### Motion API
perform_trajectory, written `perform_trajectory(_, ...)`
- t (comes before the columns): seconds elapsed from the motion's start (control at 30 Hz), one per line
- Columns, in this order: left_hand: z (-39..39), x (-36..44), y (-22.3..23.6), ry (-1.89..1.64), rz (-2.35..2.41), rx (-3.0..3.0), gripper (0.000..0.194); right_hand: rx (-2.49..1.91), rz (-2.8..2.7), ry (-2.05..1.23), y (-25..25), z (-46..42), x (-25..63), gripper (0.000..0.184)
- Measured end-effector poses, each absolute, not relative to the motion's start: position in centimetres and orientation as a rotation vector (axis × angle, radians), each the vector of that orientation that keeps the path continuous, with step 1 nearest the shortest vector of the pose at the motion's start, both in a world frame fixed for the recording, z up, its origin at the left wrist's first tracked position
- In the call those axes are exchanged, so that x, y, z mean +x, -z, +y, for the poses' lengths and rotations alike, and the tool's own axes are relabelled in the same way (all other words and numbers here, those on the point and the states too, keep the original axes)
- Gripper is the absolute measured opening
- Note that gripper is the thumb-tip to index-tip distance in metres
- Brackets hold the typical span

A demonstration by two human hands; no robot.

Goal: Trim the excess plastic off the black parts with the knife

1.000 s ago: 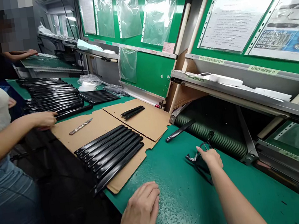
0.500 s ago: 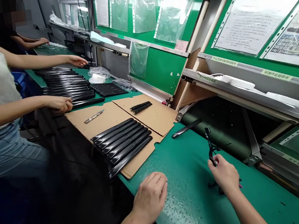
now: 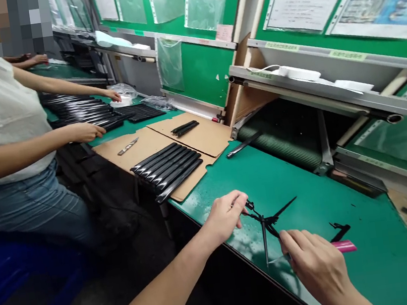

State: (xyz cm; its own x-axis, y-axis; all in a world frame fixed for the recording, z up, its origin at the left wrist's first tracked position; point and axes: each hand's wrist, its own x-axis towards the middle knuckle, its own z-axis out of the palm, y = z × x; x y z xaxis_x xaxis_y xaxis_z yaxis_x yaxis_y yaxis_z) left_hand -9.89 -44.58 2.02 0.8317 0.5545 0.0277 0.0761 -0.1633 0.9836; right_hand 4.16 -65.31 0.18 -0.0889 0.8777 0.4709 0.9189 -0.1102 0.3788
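Observation:
A black branched wire harness (image 3: pixel 268 221) is stretched between my two hands above the green bench. My left hand (image 3: pixel 226 214) is closed, pinching one end of it close to a small connector. My right hand (image 3: pixel 317 257) is wrapped round the harness's other part. Out of that same fist sticks a pink-handled tool (image 3: pixel 345 246), with a thin, pale, blade-like tip showing on the other side. Just beyond the right hand, a black piece (image 3: pixel 341 230) shows; whether it belongs to the harness I cannot tell.
Several glossy black strips (image 3: pixel 168 167) lie in a row on cardboard (image 3: pixel 189 189), near a utility knife (image 3: pixel 127 146) and a small black bundle (image 3: pixel 185 128). A single strip (image 3: pixel 243 144) lies by the conveyor (image 3: pixel 280 142). A co-worker (image 3: pixel 4 123) handles more strips at left.
My left hand has moved right and taken hold of the harness end. My right hand has turned and lowered the harness, and the pink handle shows more. The view has shifted right.

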Motion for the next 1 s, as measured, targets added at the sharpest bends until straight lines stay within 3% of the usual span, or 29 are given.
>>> perform_trajectory(0.33, -46.6, -9.1, -3.1, -0.417, 0.43, 2.033, 0.041, -2.12, -1.878, 0.818, 1.3, -68.2, 2.1, 0.027)
perform_trajectory(0.6, -47.2, -8.8, 0.1, -0.122, 0.512, 1.371, 0.038, -2.15, -1.69, 0.745, 3.0, -69.1, 0.8, 0.024)
perform_trajectory(0.8, -48.0, -8.5, 0.2, 0.043, 0.385, 0.869, 0.022, -2.088, -1.668, 0.752, 2.8, -69.6, 1.3, 0.019)
perform_trajectory(1.0, -49.8, -7.7, 0.1, -0.089, 0.523, 1.258, 0.037, -2.33, -1.494, 0.822, 2.1, -72.2, 0.7, 0.02)
